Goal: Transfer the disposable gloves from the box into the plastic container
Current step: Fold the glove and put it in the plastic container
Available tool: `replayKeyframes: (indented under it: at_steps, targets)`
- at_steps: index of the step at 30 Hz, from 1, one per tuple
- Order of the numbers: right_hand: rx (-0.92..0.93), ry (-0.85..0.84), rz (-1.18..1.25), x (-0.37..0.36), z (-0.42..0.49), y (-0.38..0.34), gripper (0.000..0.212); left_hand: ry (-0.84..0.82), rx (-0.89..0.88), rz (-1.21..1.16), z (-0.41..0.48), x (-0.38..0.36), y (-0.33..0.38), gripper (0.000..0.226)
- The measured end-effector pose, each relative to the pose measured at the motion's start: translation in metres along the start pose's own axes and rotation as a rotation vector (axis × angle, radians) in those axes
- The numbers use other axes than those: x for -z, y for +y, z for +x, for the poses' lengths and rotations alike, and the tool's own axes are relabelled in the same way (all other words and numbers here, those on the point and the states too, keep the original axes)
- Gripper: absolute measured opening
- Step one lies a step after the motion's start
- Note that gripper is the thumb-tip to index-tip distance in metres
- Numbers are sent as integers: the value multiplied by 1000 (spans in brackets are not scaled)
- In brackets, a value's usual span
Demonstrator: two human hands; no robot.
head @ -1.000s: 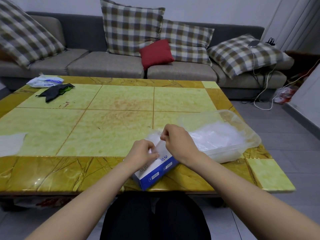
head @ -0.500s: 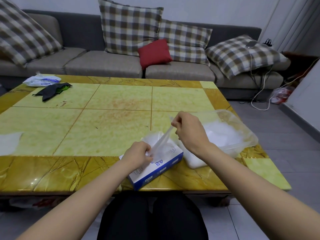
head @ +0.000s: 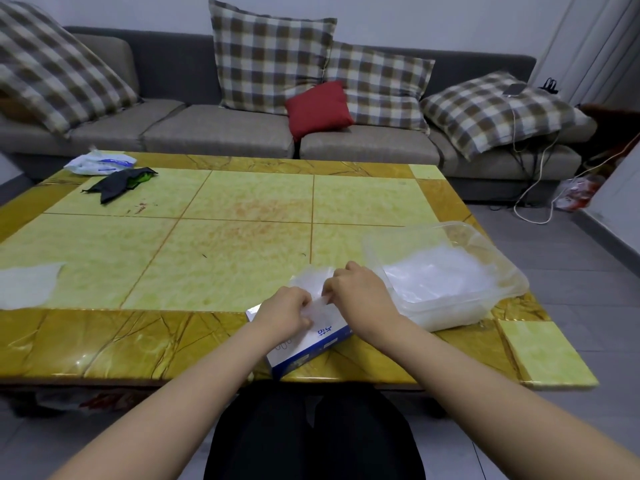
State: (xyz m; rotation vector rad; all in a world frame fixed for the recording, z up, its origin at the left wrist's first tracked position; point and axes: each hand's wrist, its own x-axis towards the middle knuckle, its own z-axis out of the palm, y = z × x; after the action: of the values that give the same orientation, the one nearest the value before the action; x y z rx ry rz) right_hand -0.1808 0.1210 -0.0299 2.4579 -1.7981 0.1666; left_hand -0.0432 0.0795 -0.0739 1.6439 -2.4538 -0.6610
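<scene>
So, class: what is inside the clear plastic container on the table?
A heap of translucent white gloves lies in the plastic container; they cover its floor, so nothing beneath shows.

Glove box [head: 304,351]: top opening lying hidden under left hand [head: 284,311] and right hand [head: 360,292]; blue print showing too small to read.
Fingertips of both hands: curling out of sight into the glove [head: 311,282].
Gloves in plastic container [head: 502,271]: blurring into one white mass.
White sheet [head: 27,285], checked cushion [head: 52,64]: running off the left edge.
</scene>
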Motion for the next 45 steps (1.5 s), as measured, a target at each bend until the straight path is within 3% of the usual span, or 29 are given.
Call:
replayKeyframes:
  at_steps: [3, 7, 15, 19, 23, 26, 31, 35, 38, 41, 45]
  targets:
    - [-59, 44, 100, 7, 0, 5, 25, 3, 1, -20, 3, -1, -4, 33]
    - [-220, 141, 228, 27, 0, 30, 19, 6, -1, -24, 5, 1, -7, 4]
    - [-356, 373, 308, 65, -10, 64, 14, 30, -18, 37, 5, -2, -5, 16]
    - [-460, 278, 382, 64, -19, 79, 16, 52, -5, -1, 8, -4, -6, 32]
    - [-566, 65, 578, 25, -40, 76, 12, 86, 11, 11, 7, -5, -7, 18]
    - [-593, 80, 585, 9, -48, 64, 11, 42, 23, 55, 8, -6, -7, 17]
    - [-595, 143, 654, 5, -40, 42, 16, 26, 22, 108, 12, -2, -9, 42]
    - [-562, 40, 763, 3, -27, 29, 23, 224, -60, -52, 7, 12, -4, 39]
    - [-583, 28, 657, 13, -21, 36, 22, 431, -100, -284, -7, 31, 13, 23]
    - [-617, 70, 577, 29, -21, 53, 27, 606, -114, -391, -15, 57, 36, 21]
    - [-553, 129, 466, 46, -28, 69, 30, 652, -252, -370, -14, 80, 70, 21]
